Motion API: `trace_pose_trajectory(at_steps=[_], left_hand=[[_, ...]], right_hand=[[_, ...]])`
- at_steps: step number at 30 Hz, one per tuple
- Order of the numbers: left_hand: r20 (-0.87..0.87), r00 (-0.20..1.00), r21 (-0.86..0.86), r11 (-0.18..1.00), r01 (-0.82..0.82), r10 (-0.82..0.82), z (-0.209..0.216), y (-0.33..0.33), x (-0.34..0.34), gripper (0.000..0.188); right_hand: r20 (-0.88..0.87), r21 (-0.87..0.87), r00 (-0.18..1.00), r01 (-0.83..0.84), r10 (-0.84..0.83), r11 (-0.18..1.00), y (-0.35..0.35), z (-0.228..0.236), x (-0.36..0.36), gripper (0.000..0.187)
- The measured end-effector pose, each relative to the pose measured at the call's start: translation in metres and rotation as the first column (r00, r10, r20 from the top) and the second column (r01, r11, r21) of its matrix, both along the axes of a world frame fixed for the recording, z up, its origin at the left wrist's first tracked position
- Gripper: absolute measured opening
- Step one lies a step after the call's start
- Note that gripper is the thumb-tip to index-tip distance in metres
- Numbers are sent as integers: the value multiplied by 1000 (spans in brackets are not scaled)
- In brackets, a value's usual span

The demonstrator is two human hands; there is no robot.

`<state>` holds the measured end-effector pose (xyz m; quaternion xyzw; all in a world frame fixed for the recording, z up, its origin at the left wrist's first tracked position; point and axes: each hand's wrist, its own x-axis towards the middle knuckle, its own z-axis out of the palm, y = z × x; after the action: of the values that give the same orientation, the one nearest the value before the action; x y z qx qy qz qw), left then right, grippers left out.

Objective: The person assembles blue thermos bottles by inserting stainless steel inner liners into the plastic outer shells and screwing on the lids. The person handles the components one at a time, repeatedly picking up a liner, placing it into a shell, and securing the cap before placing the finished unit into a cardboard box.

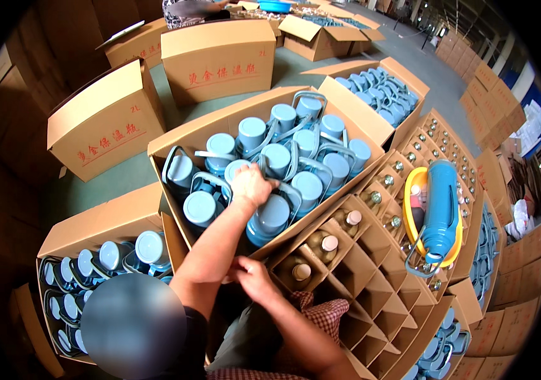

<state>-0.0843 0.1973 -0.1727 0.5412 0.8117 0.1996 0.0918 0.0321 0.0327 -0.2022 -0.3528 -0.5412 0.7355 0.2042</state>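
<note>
My left hand (252, 187) reaches into an open cardboard box (210, 120) of blue thermos flasks. Its fingers curl over the top of one blue thermos flask (237, 170), by its carrying handle; the fingertips are partly hidden. Several similar flasks with pale blue lids and loop handles stand upright around it. Closer to my body, my right hand (252, 278) has bent fingers beside the box's near side; what they hold, if anything, does not show. Right of it is a divided carton (371, 297), where some cells hold glass bottles (324, 247) with pale pink stoppers.
A blue flask (441, 202) lies across a yellow basin (409, 190) on bottle cartons at right. Another flask box (102, 231) is at lower left. Tall cartons (220, 60) stand behind. A person (191, 12) is at the far end. A blurred disc covers the lower left.
</note>
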Motion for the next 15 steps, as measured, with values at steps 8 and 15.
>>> trace_pose_trajectory(at_steps=[8, 15], left_hand=[[51, 987, 172, 972, -161, 155, 56, -10, -56, 29], [-109, 952, 627, 724, 288, -285, 257, -156, -9, 24]], right_hand=[[127, 472, 984, 50, -125, 880, 2, 25, 22, 19], [-150, -218, 836, 493, -528, 842, 48, 30, 52, 30]])
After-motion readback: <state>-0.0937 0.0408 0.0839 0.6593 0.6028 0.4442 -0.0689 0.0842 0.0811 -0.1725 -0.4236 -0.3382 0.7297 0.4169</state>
